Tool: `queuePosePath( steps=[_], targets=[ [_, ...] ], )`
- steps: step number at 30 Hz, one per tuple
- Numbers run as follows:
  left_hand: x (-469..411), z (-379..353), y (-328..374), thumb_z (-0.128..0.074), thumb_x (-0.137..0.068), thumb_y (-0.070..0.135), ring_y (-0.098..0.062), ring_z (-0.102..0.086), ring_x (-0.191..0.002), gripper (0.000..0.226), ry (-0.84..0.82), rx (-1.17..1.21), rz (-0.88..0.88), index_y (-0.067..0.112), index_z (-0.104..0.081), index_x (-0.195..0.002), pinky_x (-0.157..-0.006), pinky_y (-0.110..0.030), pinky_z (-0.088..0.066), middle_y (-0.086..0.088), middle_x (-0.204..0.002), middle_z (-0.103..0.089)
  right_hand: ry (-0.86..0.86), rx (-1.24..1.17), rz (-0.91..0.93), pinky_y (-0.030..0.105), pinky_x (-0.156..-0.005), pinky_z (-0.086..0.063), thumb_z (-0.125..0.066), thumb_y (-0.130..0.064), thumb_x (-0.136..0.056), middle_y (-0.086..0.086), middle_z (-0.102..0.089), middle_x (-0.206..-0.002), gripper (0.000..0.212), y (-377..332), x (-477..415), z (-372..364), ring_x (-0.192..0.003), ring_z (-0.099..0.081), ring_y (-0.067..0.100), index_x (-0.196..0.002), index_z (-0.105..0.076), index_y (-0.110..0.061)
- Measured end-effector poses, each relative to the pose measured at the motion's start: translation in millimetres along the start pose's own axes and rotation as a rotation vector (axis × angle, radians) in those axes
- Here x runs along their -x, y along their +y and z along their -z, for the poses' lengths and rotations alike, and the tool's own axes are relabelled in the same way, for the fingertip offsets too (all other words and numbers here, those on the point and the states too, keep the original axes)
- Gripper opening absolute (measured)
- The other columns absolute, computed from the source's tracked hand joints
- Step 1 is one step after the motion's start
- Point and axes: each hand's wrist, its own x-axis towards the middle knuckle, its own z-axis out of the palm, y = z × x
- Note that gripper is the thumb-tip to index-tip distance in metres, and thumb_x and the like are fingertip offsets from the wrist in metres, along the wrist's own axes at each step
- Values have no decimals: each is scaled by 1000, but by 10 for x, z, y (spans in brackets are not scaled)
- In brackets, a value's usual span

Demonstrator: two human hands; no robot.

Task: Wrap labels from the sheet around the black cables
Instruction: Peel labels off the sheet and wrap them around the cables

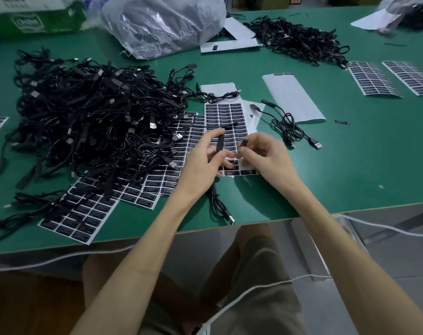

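My left hand (pixel 203 163) pinches the slim black controller (pixel 219 143) of a black cable over the label sheet (pixel 226 119). The cable's tail runs under my wrist to a USB plug (pixel 230 220) near the table's front edge. My right hand (pixel 266 153) pinches a small black label (pixel 243 142) peeled from the sheet, held just right of the controller. The two are close but apart. More label sheets (pixel 142 187) lie partly under the big cable pile (pixel 89 122) at the left.
A single cable (pixel 287 126) lies right of the sheet across a bare backing sheet (pixel 295 97). A second cable pile (pixel 299 41) sits far right, a plastic bag (pixel 162 25) far centre. Further label sheets (pixel 372 78) lie at the right on the green table (pixel 350 165).
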Motion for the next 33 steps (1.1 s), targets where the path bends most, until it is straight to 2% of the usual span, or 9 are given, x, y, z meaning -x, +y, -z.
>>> queuePosePath(
  steps=[4,8,12,15,18,22,26,30,33],
  targets=[
    [-13,2,-48,-49,-106,8,-7,-74,-92,49,-53,-110,-18,31,-52,-149,-69,-23,-52,9,-104,-76,16,-26,7,34,-66,-53,-70,-16,-97,17,-75,-88,12,23,-15,0,-74,-73,23,-99,-67,-4],
    [-25,12,-73,-46,-106,10,-6,-73,-95,52,-76,-142,-13,35,-49,-151,-75,-28,-52,13,-106,-76,34,-15,15,32,-70,-48,-71,-18,-97,9,-71,-94,10,46,-36,22,-79,-70,21,-89,-71,-23],
    [-37,2,-98,-47,-107,12,-7,-74,-93,52,-60,-126,17,25,-41,-157,-73,-25,-51,13,-107,-76,3,-65,27,23,-65,-49,-72,-16,-97,2,-72,-76,7,44,-11,34,-68,-66,9,-93,-75,-11],
    [-39,-3,-103,-48,-107,12,-5,-74,-89,43,-61,-121,1,26,-51,-147,-68,-16,-49,14,-105,-77,18,-119,15,21,-59,-48,-74,-14,-95,-2,-70,-72,3,45,-5,46,-65,-63,8,-93,-75,-12],
    [-39,-7,-105,-50,-105,12,-4,-75,-87,37,-69,-141,-29,33,-61,-134,-67,-11,-48,15,-102,-77,20,-135,20,21,-64,-49,-74,-13,-95,-1,-72,-74,3,51,-5,53,-68,-63,10,-95,-77,-13],
    [-42,-15,-107,-59,-102,17,-1,-75,-86,32,-65,-189,-49,35,-70,-126,-71,-18,-50,17,-96,-78,13,-145,36,20,-67,-51,-74,-12,-94,-1,-76,-78,6,46,4,56,-70,-65,9,-100,-77,-10],
    [-37,-27,-105,-68,-99,24,1,-74,-84,22,-42,-222,-72,36,-75,-115,-71,-17,-52,23,-85,-75,-4,-167,31,22,-68,-51,-77,-10,-91,4,-77,-77,12,42,7,61,-67,-66,13,-101,-72,-12],
    [-30,-30,-98,-70,-97,26,-2,-73,-85,23,-18,-260,-77,36,-76,-117,-80,-32,-59,23,-84,-74,15,-165,23,26,-69,-54,-79,-11,-89,5,-77,-79,16,47,-3,49,-63,-67,15,-100,-67,-10],
    [-23,-29,-85,-69,-97,26,-1,-72,-86,22,-13,-277,-76,36,-76,-116,-85,-38,-60,21,-85,-75,29,-141,34,39,-75,-56,-79,-12,-90,4,-76,-81,20,52,-1,53,-68,-70,19,-106,-66,-11]
  ],
)
